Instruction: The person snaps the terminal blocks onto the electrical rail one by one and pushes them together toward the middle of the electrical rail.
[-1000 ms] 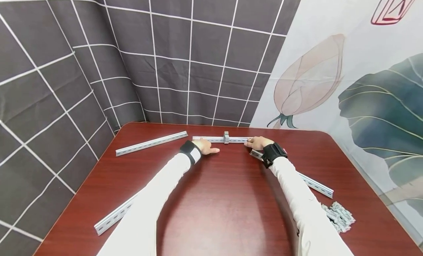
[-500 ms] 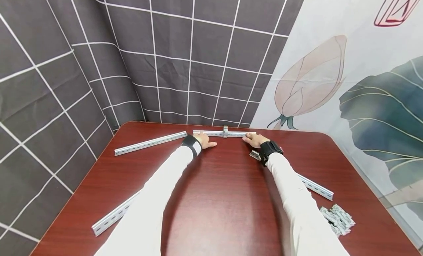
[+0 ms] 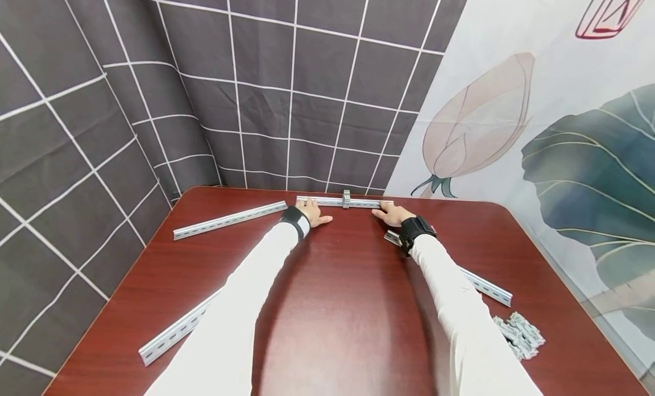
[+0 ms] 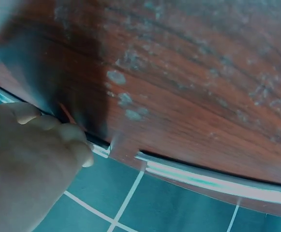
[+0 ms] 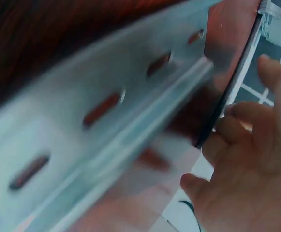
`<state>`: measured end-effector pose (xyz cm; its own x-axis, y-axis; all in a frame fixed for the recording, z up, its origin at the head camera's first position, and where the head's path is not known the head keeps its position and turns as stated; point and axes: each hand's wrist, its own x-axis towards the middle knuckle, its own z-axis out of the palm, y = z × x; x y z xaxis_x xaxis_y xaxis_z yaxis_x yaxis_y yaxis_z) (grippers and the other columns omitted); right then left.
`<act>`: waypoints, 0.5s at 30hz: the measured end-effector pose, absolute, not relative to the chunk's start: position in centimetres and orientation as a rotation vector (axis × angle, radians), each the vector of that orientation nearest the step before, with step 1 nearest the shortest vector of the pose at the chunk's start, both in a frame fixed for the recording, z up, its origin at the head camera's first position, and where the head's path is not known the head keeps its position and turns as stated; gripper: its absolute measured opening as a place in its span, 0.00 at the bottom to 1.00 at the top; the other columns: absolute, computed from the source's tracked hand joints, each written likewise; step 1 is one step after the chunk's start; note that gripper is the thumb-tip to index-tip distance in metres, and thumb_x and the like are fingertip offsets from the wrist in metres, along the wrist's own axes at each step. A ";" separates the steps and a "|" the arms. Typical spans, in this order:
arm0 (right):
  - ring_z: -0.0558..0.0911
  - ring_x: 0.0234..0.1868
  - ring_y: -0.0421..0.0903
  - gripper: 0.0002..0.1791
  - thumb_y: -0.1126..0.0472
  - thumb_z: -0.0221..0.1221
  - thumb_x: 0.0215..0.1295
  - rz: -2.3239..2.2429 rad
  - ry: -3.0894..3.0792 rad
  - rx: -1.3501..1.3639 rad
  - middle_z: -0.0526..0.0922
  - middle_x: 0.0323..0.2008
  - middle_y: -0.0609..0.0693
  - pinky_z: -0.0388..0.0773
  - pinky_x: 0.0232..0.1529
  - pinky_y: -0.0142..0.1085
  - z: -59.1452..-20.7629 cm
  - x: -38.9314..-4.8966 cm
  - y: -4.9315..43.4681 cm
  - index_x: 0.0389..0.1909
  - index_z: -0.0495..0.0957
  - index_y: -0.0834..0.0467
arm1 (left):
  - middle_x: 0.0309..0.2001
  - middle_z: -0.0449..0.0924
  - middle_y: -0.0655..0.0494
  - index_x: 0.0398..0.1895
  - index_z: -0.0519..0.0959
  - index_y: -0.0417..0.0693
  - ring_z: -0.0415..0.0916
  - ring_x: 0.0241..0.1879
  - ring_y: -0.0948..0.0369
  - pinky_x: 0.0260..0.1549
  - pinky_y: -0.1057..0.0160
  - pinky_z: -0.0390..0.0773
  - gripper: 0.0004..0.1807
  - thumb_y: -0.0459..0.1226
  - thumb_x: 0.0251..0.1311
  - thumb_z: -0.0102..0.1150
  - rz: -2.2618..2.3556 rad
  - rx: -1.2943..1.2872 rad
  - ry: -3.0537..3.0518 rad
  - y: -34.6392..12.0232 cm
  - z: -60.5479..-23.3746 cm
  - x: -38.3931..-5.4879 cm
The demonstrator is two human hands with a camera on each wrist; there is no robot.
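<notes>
A slotted metal mounting rail (image 3: 327,201) lies along the table's far edge with a small grey clip-on block (image 3: 346,199) astride it near the middle. My left hand (image 3: 311,212) touches the rail's left end with its fingers, the thumb stretched out to the right. In the left wrist view, that hand (image 4: 34,150) covers part of the rail, whose end (image 4: 101,150) shows past the fingers. At the right end, the fingers of my right hand (image 3: 394,215) touch the rail. The right wrist view shows this hand (image 5: 246,145) with thumb and fingers spread apart.
Another rail (image 3: 230,220) lies slanted at the far left, and one (image 3: 176,332) sits nearer, partly under the left sleeve. A third rail (image 3: 486,287) passes beneath the right forearm. Several grey clip-on blocks (image 3: 520,334) are heaped at the right. A gridded curtain (image 3: 266,100) hangs behind.
Both hands have pushed the rail and its block away, closer to the table's far edge. The other rails and the heap stay where they were.
</notes>
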<state>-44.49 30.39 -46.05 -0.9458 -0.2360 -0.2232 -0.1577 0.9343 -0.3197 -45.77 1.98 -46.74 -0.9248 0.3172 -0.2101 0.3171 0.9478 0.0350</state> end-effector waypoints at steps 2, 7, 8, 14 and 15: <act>0.56 0.72 0.67 0.35 0.47 0.41 0.75 -0.441 2.852 -0.263 0.56 0.70 0.72 0.54 0.70 0.60 -43.3 -42.2 29.6 0.71 0.54 0.70 | 0.74 0.50 0.36 0.73 0.51 0.31 0.49 0.74 0.43 0.72 0.49 0.51 0.51 0.64 0.64 0.43 0.006 0.476 2.921 2.2 -46.3 -45.0; 0.61 0.68 0.70 0.30 0.57 0.42 0.73 -0.190 2.898 -0.192 0.60 0.66 0.75 0.59 0.65 0.63 -39.1 -36.8 30.8 0.66 0.57 0.75 | 0.75 0.47 0.37 0.74 0.48 0.31 0.46 0.75 0.47 0.71 0.50 0.53 0.50 0.63 0.65 0.43 0.038 0.748 2.847 5.2 -44.2 -41.7; 0.66 0.66 0.69 0.29 0.57 0.42 0.72 -0.141 2.866 -0.146 0.64 0.64 0.75 0.62 0.64 0.62 -38.3 -35.4 31.2 0.65 0.60 0.75 | 0.76 0.46 0.37 0.74 0.47 0.31 0.44 0.76 0.47 0.72 0.50 0.52 0.49 0.62 0.67 0.41 0.059 0.820 2.789 6.2 -43.6 -40.8; 0.78 0.50 0.66 0.24 0.53 0.47 0.70 -0.036 2.671 0.264 0.75 0.54 0.73 0.75 0.50 0.59 -37.1 -27.5 32.7 0.50 0.75 0.72 | 0.77 0.43 0.42 0.76 0.46 0.37 0.38 0.78 0.51 0.74 0.53 0.47 0.44 0.60 0.70 0.37 0.160 1.089 2.545 12.3 -42.8 -36.5; 0.77 0.51 0.67 0.24 0.53 0.47 0.70 -0.040 2.656 0.340 0.74 0.54 0.74 0.74 0.50 0.59 -37.3 -26.6 32.9 0.51 0.75 0.71 | 0.77 0.43 0.43 0.76 0.47 0.38 0.39 0.78 0.52 0.74 0.54 0.46 0.44 0.61 0.70 0.37 0.157 1.108 2.533 13.1 -43.0 -36.2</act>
